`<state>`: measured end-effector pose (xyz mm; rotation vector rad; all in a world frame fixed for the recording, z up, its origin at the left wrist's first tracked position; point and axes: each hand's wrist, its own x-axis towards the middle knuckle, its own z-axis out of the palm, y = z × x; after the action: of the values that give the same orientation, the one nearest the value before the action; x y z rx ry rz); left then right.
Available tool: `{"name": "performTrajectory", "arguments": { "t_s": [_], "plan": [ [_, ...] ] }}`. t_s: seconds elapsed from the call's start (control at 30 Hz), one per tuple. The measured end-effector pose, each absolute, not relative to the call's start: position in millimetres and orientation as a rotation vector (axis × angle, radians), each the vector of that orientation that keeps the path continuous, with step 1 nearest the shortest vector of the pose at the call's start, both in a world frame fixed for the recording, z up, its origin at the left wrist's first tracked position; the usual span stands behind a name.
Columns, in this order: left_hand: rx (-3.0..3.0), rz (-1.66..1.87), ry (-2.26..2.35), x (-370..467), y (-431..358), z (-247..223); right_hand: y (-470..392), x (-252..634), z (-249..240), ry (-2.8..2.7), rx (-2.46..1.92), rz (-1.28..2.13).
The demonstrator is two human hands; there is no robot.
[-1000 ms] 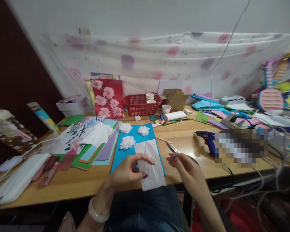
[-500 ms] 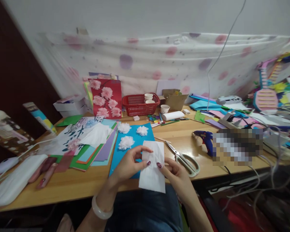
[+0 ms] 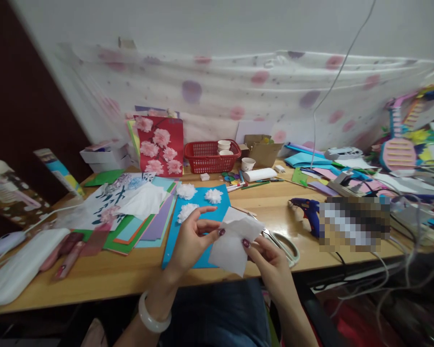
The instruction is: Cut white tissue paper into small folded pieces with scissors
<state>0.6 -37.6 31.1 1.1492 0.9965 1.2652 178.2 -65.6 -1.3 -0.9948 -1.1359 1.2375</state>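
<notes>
A thin white sheet of tissue paper (image 3: 231, 248) is held between my hands above the front edge of the blue card (image 3: 173, 241). My left hand (image 3: 193, 241) pinches its left side with thumb and fingers. At the right side, my right hand (image 3: 269, 258) grips the sheet, its thumb on top. The upper part of the paper spreads in a loose flap toward the right. Three fluffy white paper flowers (image 3: 213, 195) lie on the blue card, one partly behind my left hand. Scissors (image 3: 284, 246) rest just beyond my right hand, their blades partly covered by the paper.
Coloured sheets (image 3: 155, 229) and white tissue (image 3: 141, 200) lie left of the blue card. Behind stand a red flower picture (image 3: 169, 130) and a red basket (image 3: 206, 159) with cups. To the right are a blue glue gun (image 3: 309, 212) and tangled cables (image 3: 412, 241).
The white sheet was a flat, narrow strip and is now opened out wider, its top flap spread to the right. My right hand has shifted slightly right, and my left hand has turned.
</notes>
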Motion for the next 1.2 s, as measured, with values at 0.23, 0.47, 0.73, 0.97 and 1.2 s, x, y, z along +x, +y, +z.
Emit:
{"name": "performTrajectory", "arguments": {
  "t_s": [0.23,0.47,0.73,0.97,1.2],
  "plan": [
    [0.84,1.134,0.816,3,-43,24,-70,182,-2,-1.15,-1.114,0.98],
    [0.494,1.191,0.646,12,-61,13,-74,175,-9,-1.16,-1.169,0.807],
    [0.153,1.351,0.487,42,-73,16,-80,170,-13,-1.229,-1.177,0.781],
    [0.113,1.331,0.525,44,-73,19,-82,166,-11,-1.241,-1.176,0.794],
    [0.17,1.347,0.564,37,-70,22,-82,169,-12,-1.212,-1.085,0.883]
  ]
}}
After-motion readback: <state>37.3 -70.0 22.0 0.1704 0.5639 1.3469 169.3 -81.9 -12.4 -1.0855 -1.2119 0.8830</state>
